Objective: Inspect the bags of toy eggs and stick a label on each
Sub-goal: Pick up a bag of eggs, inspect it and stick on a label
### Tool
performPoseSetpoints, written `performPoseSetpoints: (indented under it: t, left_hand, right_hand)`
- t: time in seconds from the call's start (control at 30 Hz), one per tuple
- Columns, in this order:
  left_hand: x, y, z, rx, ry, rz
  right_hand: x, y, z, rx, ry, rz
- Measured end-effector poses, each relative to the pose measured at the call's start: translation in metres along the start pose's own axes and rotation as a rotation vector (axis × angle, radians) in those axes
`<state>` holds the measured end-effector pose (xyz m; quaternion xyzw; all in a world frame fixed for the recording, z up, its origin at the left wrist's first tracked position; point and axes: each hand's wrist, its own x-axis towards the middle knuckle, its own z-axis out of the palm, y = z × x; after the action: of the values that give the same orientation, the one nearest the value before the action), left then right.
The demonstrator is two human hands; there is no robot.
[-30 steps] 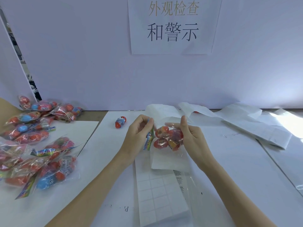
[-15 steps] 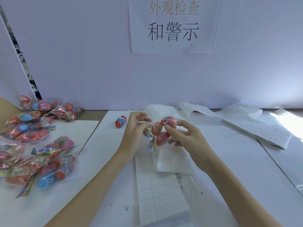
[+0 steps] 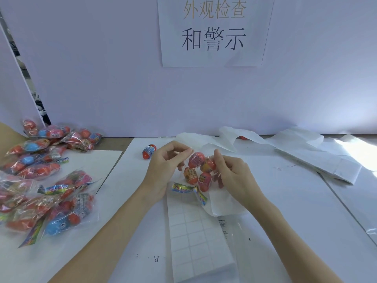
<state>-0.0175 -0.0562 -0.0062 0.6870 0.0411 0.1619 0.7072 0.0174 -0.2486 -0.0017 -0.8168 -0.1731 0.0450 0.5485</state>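
left hand [image 3: 163, 170] pinches bag of toy eggs [image 3: 199, 172] | right hand [image 3: 234, 178] grips it | bag between hands

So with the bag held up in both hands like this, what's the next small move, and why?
Probably lower the bag of eggs and reach for the label sheet just below. Both the left hand and the right hand pinch the bag above the table, and no label on it can be made out yet.
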Motion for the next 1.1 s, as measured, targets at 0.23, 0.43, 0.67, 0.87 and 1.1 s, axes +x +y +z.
performPoseSetpoints:
  t: [0.23,0.43,0.67,0.87,1.1]
  left_hand:
    - [-0.003,0.011,-0.003,0.045,0.082,0.171]
    - [-0.009,0.013,-0.005,0.169,-0.054,0.294]
    - [-0.001,0.002,0.0,0.109,0.157,0.078]
    - [0.003,0.008,-0.009,-0.028,0.098,-0.068]
    - [0.005,0.007,-0.005,-0.025,0.137,-0.024]
  right_hand:
    - [-0.006,-0.012,-0.002,0.381,-0.197,0.0]
    - [-0.005,-0.014,-0.002,0.516,-0.082,-0.079]
    - [-0.005,-0.01,-0.002,0.448,-0.06,0.019]
    - [-0.004,-0.008,-0.001,0.466,-0.279,0.044]
    - [-0.003,-0.007,0.003,0.524,-0.149,0.116]
